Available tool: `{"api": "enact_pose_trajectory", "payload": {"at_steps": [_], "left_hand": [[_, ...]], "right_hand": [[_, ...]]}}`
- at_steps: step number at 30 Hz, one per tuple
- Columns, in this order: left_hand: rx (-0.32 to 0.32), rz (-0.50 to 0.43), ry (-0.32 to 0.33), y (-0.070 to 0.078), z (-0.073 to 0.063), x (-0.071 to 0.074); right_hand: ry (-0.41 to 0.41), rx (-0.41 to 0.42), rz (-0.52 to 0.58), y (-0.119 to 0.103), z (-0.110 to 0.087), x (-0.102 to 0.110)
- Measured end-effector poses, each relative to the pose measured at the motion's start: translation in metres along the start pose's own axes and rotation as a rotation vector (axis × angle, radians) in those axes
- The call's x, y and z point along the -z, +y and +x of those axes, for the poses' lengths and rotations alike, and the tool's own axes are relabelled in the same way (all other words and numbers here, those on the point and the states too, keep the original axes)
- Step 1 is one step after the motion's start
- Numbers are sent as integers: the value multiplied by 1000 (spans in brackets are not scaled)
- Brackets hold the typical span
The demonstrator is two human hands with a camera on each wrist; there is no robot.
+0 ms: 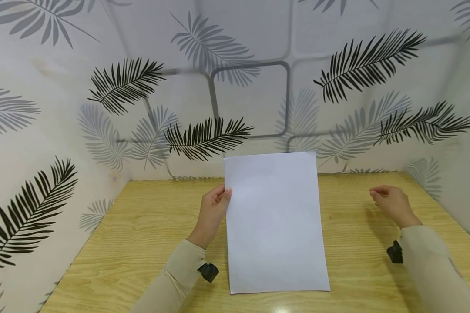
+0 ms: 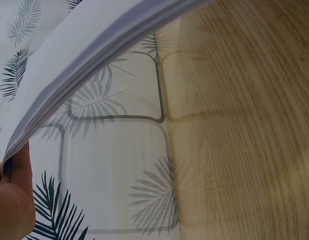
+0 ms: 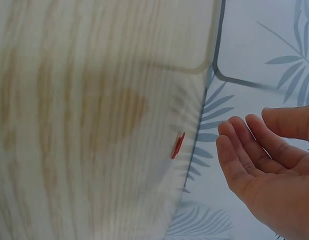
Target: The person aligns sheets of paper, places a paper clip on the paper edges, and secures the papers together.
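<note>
A few white sheets of paper [image 1: 276, 226] stand up off the wooden table in the head view, their broad blank face toward me. My left hand [image 1: 213, 213] grips them at the left edge, thumb on the front face. From the left wrist view, the stacked edges of the paper [image 2: 89, 65] show several layers, bent in a curve, with the left hand's fingers [image 2: 20, 172] behind them. Off to the right, my right hand [image 1: 393, 204] hovers over the table with nothing in it. Its fingers [image 3: 239, 160] are loosely curved and the thumb stands apart from them.
The wooden table [image 1: 141, 243] runs back to a wall [image 1: 250, 104] with a leaf pattern, and walls rise at both sides. A small red object [image 3: 178, 146] lies by the table's back edge in the right wrist view. Each wrist carries a black camera [image 1: 208, 272].
</note>
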State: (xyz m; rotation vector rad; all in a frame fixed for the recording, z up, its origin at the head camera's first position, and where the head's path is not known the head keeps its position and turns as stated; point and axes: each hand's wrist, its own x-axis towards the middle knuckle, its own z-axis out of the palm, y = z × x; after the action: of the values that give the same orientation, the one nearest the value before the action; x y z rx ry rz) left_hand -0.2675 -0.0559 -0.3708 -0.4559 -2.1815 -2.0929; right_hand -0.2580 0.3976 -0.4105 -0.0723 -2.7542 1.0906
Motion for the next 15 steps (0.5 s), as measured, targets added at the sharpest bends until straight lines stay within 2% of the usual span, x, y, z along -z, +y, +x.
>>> {"api": "enact_pose_trajectory", "payload": {"at_steps": [5,11,15], "left_hand": [[6,-7,0,0,0,0],[-2,-18,1,0,-1,-1],[-11,-11,-11,1,-2,-1]], "right_hand": [[26,2,-59,8,1,-1],[-6,-56,-44,16,4,-1],[-1,-52,-63,21,7,-1]]}}
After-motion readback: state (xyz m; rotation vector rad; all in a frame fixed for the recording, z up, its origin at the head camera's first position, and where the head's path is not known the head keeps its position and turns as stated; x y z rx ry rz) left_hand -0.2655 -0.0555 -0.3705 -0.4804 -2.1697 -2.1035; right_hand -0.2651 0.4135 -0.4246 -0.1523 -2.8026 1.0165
